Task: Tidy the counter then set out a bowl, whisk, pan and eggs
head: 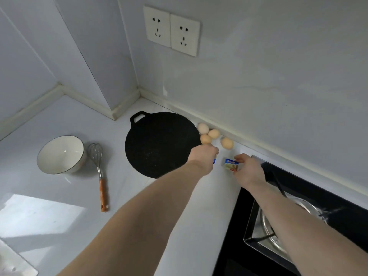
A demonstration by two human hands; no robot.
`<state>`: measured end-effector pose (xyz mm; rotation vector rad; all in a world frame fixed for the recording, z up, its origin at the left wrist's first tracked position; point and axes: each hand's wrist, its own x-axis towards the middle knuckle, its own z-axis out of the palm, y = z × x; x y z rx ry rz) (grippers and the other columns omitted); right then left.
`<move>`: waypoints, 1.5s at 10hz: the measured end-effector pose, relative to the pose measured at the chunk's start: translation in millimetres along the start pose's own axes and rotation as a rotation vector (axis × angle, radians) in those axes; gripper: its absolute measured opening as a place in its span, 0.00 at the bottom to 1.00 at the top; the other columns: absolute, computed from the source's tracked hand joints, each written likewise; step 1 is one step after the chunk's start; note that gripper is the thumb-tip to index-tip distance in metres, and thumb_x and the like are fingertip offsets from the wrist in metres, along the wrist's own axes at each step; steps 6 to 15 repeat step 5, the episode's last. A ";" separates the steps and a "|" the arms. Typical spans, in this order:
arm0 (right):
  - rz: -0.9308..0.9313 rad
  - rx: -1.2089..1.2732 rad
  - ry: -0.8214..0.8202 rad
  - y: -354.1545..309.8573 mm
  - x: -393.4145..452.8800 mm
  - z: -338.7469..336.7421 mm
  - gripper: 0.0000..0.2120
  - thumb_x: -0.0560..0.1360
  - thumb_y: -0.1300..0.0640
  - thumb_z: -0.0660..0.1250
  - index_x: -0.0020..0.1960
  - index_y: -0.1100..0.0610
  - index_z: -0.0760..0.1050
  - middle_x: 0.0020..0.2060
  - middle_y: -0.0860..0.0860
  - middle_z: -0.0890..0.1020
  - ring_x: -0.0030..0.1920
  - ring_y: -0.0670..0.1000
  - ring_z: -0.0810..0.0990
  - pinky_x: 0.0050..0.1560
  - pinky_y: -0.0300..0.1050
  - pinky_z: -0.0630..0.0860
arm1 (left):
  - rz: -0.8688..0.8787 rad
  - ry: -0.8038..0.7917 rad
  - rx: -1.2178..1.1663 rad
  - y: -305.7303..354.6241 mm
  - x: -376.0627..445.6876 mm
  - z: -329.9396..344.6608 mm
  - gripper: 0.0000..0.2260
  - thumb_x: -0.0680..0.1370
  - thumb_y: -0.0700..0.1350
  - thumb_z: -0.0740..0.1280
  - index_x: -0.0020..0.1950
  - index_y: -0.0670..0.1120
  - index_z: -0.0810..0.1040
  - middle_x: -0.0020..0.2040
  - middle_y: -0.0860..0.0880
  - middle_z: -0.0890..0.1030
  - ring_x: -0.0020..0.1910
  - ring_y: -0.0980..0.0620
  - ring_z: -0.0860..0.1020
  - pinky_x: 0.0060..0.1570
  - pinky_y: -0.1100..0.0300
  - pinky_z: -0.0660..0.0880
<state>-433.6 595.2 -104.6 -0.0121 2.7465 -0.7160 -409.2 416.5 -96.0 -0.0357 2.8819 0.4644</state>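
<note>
Partly hidden, the left hand (pixel 204 157) is seen from the back over the white counter (pixel 59 216), so its fingers are out of sight; a sliver of blue-and-white packet (pixel 214 160) peeks out at its right edge, and I cannot tell whether the hand grips it or only covers it. Just beside it, the right hand (pixel 249 168) has thumb and fingers curled round a small blue, yellow and white wrapped block (pixel 232 164), pinching its right end; the print on the wrapper is too small to read. At the right edge a black glass hob with a steel burner ring (pixel 278 226) is cut off by the frame, and a pale object (pixel 14 263) at the bottom-left corner is too cropped to identify.

Counted: four brown eggs (pixel 214 133) lie on the counter near the back wall, three clustered and touching at the rim of the pan, the fourth a little apart to the right. One flat round black pan with a loop handle (pixel 159 144) sits in the middle of the counter. One wire whisk with an orange-brown handle (pixel 99 170) lies between the pan and one white bowl with a dark rim (pixel 60 154), which stands upright at the left. Two white wall sockets (pixel 171 29) sit side by side above.
</note>
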 end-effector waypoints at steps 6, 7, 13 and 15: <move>-0.123 0.101 -0.009 3.6 -53.9 -4.5 0.20 0.73 0.61 0.68 0.63 0.45 0.77 0.60 0.45 0.78 0.52 0.51 0.82 0.52 0.47 0.78 | -0.001 0.155 -0.238 -2.1 -84.8 7.7 0.23 0.78 0.44 0.67 0.73 0.55 0.72 0.73 0.58 0.71 0.66 0.51 0.74 0.63 0.56 0.72; -0.123 0.101 -0.009 3.6 -53.9 -4.5 0.20 0.73 0.61 0.68 0.63 0.45 0.77 0.60 0.45 0.78 0.52 0.51 0.82 0.52 0.47 0.78 | -0.001 0.155 -0.238 -2.1 -84.8 7.7 0.23 0.78 0.44 0.67 0.73 0.55 0.72 0.73 0.58 0.71 0.66 0.51 0.74 0.63 0.56 0.72; -0.123 0.101 -0.009 3.6 -53.9 -4.5 0.20 0.73 0.61 0.68 0.63 0.45 0.77 0.60 0.45 0.78 0.52 0.51 0.82 0.52 0.47 0.78 | -0.001 0.155 -0.238 -2.1 -84.8 7.7 0.23 0.78 0.44 0.67 0.73 0.55 0.72 0.73 0.58 0.71 0.66 0.51 0.74 0.63 0.56 0.72; -0.123 0.101 -0.009 3.6 -53.9 -4.5 0.20 0.73 0.61 0.68 0.63 0.45 0.77 0.60 0.45 0.78 0.52 0.51 0.82 0.52 0.47 0.78 | -0.001 0.155 -0.238 -2.1 -84.8 7.7 0.23 0.78 0.44 0.67 0.73 0.55 0.72 0.73 0.58 0.71 0.66 0.51 0.74 0.63 0.56 0.72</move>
